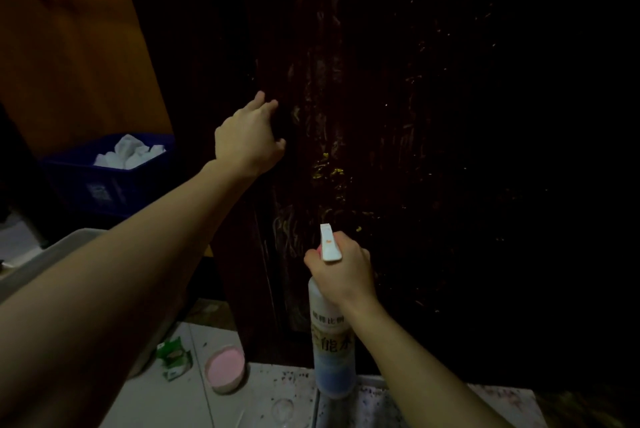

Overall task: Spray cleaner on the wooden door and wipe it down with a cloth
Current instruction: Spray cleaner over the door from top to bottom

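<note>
Right hand (pixel 341 268) grips spray bottle (pixel 332 334), nozzle aimed at wooden door (pixel 381 116) | left hand (pixel 247 140) curls round its edge, apparently steadying it; no cloth visible

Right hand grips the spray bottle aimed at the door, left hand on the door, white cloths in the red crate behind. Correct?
Not quite: the crate is blue, not red, per the head view. The rest holds: right hand grips the spray bottle, left hand on the door, white cloths inside.
</note>
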A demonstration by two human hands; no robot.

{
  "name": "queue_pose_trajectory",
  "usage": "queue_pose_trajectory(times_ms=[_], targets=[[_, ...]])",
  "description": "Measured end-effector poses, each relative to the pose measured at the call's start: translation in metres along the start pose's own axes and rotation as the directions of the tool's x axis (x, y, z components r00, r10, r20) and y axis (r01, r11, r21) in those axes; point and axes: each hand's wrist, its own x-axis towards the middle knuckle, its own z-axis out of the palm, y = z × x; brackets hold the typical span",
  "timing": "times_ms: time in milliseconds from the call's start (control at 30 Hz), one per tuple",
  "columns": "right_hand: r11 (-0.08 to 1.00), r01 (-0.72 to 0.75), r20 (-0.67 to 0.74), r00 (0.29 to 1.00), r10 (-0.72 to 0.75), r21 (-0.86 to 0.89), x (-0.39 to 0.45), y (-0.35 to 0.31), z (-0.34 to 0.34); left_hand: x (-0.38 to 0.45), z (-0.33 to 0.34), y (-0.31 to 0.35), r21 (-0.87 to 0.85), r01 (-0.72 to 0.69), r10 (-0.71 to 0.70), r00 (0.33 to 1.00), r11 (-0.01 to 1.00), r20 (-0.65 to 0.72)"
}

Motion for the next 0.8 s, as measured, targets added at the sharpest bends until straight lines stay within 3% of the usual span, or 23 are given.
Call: queue_pose_trajectory(times_ms=[233,367,567,800], targets=[[1.0,-0.017,0.028,0.999,0.017,0.023,-0.001,0.0,0.015,-0.003,0.003,-0.001,0.02,-0.01,0.009,0.997,1.0,0.079],[0.999,-0.014,0.044,0.999,0.016,-0.045,-0.006,0.001,0.018,-0.006,0.003,-0.001,0.005,-0.012,0.012,0.998,1.0,0.061],[0.998,-0.06,0.14,0.988,0.06,-0.005,-0.011,0.005,0.027,-0.014,0.009,-0.009,0.015,-0.035,0.034,0.998,0.999,0.056],[0.987,-0.082,0.144,0.984,0.102,-0.14,-0.02,0.015,0.04,-0.02,0.01,-0.016,-0.005,-0.027,0.027,0.992,1.0,0.12]])
